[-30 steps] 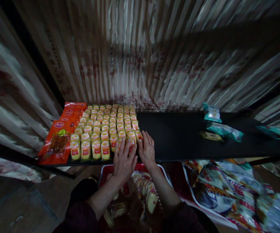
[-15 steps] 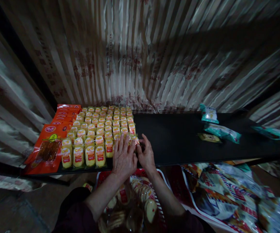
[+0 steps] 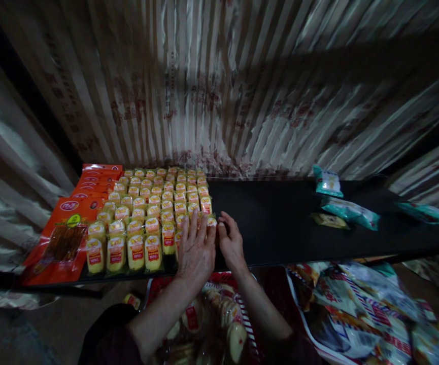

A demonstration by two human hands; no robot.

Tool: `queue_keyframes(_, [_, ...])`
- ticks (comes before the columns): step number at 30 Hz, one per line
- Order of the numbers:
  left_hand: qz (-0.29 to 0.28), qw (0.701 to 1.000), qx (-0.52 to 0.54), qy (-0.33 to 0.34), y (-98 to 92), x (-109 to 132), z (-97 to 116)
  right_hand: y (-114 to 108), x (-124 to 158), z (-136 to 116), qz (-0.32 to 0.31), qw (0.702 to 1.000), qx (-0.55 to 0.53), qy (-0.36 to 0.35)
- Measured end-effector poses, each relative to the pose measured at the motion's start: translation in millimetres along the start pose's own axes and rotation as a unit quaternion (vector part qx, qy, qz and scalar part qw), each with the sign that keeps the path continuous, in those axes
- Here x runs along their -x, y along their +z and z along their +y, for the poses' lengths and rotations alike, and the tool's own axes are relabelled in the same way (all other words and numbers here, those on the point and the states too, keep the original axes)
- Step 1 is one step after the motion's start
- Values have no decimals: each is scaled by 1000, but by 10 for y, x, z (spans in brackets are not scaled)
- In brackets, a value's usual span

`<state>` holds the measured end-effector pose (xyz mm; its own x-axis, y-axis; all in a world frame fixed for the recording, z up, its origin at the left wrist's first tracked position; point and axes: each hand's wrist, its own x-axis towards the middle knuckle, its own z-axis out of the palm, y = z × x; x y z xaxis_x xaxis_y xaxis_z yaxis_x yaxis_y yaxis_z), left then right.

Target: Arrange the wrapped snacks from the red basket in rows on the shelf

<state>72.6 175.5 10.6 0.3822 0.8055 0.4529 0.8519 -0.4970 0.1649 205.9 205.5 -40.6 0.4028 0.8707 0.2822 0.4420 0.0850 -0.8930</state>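
Note:
Rows of small wrapped yellow cakes (image 3: 153, 253) stand close together on the left part of a black shelf (image 3: 265, 223). My left hand (image 3: 196, 253) lies over the front right cakes with its fingers stretched forward, and it hides part of them. Just right of the last row is my right hand (image 3: 233, 246), its fingers slightly bent and a little apart. The right fingertips are near the side of a wrapped cake (image 3: 211, 222). Nothing shows between those fingers.
Orange snack packets (image 3: 65, 230) overlap along the shelf's left end. Teal packets (image 3: 350, 212) and a small yellow packet (image 3: 329, 220) lie at the right. Below are a red-rimmed basket (image 3: 148, 294) of wrapped food and a white-rimmed basket (image 3: 299, 309) of snack bags. Striped sheeting (image 3: 204, 91) hangs behind.
The view has shifted slightly, so the cakes and orange packets appear further left and lower. My right hand has come slightly away from the cakes; my left hand stays over them.

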Motion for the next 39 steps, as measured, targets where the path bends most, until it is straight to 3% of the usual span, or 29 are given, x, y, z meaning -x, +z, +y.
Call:
queue_keyframes(4, [-25,999,6,27,7,-36,78,-31,-304,-95,-24,992,87,-86])
queue_keyframes(10, [-68,997,-3,46,151,-99,97,116,-945,-293,-134,946,214,-204])
queue_keyframes(16, [-21,999,-29,34,321,-92,13,441,-1298,-368,-186,917,271,-226])
queue_keyframes(21, [1,998,-37,51,335,-68,-3,555,-1364,-255,-206,911,279,-224])
queue_keyframes(31, [-4,999,7,47,273,-37,63,447,-1287,-187,-236,919,234,-209])
queue_keyframes(39, [16,999,5,41,293,-29,58,478,-1270,-183,-198,928,222,-225])
